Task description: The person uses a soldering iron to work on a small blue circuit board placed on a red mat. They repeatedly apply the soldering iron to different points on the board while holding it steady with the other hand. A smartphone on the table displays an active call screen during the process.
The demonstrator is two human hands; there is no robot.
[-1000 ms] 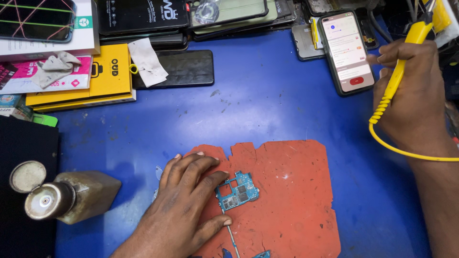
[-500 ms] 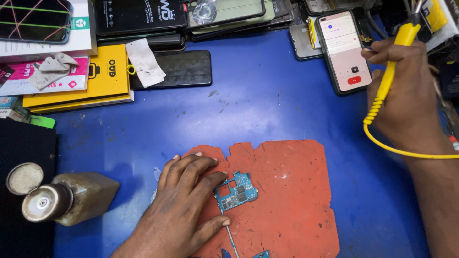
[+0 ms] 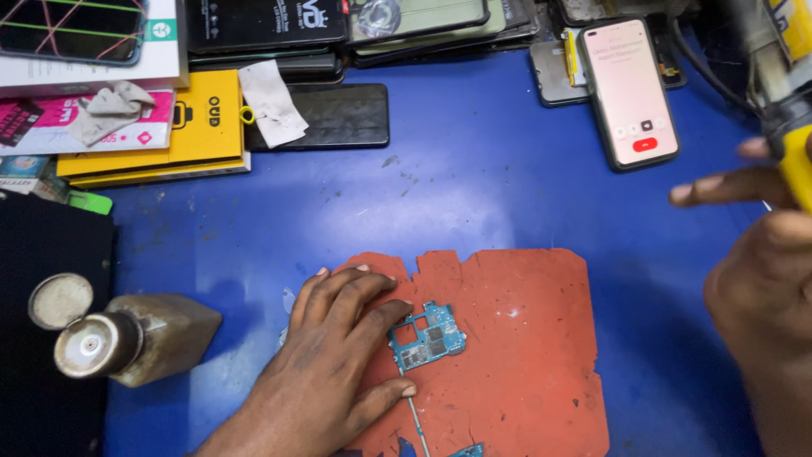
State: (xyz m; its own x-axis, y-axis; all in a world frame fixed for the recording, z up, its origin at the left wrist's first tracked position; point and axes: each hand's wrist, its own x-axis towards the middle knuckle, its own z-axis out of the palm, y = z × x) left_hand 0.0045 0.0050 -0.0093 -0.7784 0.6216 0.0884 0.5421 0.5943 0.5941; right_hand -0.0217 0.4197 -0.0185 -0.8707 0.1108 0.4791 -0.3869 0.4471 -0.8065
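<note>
moved since earlier: right hand (image 3: 765, 296) with the yellow-handled soldering tool (image 3: 795, 161) has swung out toward the right edge and looks closer to the camera, partly out of frame now. a second ago its whole yellow grip and cord showed next to the phone.
unchanged: left hand (image 3: 326, 372) hasn't budged, same flat press on the mat.
phone: lit smartphone with a pale screen and red button (image 3: 630, 89) sits beyond the right hand, its screen showing a different layout than before.
board: small blue-green circuit board (image 3: 425, 336) lies on the ragged red-orange rubber mat (image 3: 524, 355), touching the left fingertips (image 3: 397, 313), just off their right side.
board axis: long side tilts a bit, running up to the right, away from the left wrist.
nearer hand: left, easily. the right is well apart, off to the board's right.
left grip: fingers spread and flat, pinning the board's edge, not wrapped around anything.
right grip: closed round the yellow handle with the forefinger poking out leftwards, tip of the tool out of view.
also near left hand: dull metal flask with a round cap (image 3: 127, 338) off to its left on the blue table top (image 3: 474, 195).
</note>
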